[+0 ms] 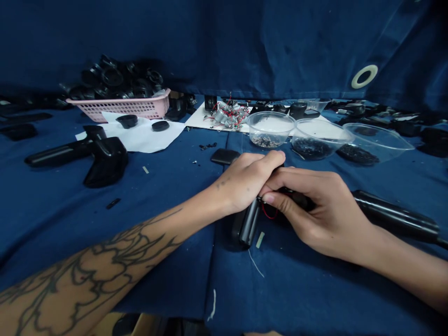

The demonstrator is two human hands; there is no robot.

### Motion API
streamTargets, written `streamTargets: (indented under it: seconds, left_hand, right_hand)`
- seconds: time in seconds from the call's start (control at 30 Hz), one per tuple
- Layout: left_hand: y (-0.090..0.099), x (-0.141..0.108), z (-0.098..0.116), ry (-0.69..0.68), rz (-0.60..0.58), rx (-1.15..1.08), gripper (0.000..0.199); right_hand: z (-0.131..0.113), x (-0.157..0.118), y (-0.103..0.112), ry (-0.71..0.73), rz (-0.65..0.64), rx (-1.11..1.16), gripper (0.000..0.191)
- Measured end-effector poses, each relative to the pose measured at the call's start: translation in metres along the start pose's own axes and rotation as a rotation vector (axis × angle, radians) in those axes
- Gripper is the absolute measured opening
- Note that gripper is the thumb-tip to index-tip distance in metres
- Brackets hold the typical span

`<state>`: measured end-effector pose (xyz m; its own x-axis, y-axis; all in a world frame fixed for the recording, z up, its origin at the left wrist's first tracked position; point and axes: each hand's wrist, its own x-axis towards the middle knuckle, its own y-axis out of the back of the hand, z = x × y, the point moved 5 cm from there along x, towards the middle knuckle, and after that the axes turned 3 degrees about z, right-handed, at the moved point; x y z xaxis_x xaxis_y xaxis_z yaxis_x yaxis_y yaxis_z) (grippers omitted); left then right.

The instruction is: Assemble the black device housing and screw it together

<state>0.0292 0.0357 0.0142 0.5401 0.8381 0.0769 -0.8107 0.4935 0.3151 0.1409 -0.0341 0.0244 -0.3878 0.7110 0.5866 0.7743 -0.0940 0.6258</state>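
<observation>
My left hand (pixel 250 179) is wrapped over a black plastic housing (pixel 245 228), whose grooved, handle-like end points toward me. Close against it, my right hand (pixel 315 210) is closed, thumb and forefinger pinched together at the housing. Whatever lies between those fingertips is too small and covered to make out. A thin red wire (pixel 269 214) loops out just below the pinch. Behind my right wrist a glossy black cylinder (pixel 395 214) with a cord at its far end extends to the right; its near end is hidden by the hand.
A pink basket (pixel 122 109) heaped with black parts stands back left, near black gun-shaped housings (pixel 105 161). Small motors with red wires (pixel 229 114) lie on a white board. Clear tubs (pixel 271 126) of screws and black bits stand behind my hands.
</observation>
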Motion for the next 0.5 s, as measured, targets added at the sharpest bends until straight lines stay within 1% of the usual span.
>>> streamTargets:
  seconds: [0.23, 0.4, 0.5]
  left_hand:
    - [-0.0001, -0.0014, -0.0004, 0.013, 0.009, 0.039, 0.046]
    - [-0.0015, -0.0012, 0.0001, 0.043, -0.049, 0.043, 0.045]
    - [-0.0013, -0.0016, 0.0004, 0.04, -0.051, 0.035, 0.046]
  right_hand:
    - [-0.0008, -0.001, 0.001, -0.001, 0.004, -0.021, 0.019]
    - [-0.0026, -0.0004, 0.0009, 0.011, -0.015, -0.039, 0.017]
    - [-0.0041, -0.0013, 0.0004, 0.036, -0.005, -0.061, 0.016]
